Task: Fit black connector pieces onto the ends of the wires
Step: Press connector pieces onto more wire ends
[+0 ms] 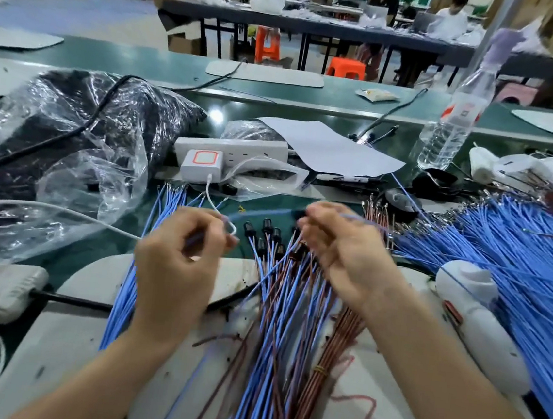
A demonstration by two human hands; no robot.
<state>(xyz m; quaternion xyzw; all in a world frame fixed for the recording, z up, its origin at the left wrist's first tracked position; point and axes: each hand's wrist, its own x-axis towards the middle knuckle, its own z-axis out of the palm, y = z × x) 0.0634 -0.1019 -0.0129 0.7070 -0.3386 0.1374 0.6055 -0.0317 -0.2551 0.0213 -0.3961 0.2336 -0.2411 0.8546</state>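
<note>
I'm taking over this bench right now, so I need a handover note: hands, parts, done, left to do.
Left hand: fingers curled, grip on a blue wire, blurred.
Right hand: curled on what seems the same wire.
Done: several wires capped with black connectors lie between the hands.
Left to do: big pile of blue wires at right, smaller bunch at left, brown wire bundle near the right wrist.

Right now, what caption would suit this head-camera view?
Left hand and right hand hold a blue wire near wires capped with black connectors.

Blue wires (518, 269), brown wires (332, 345), black connector pieces (267, 234), green bench (331, 92).
</note>
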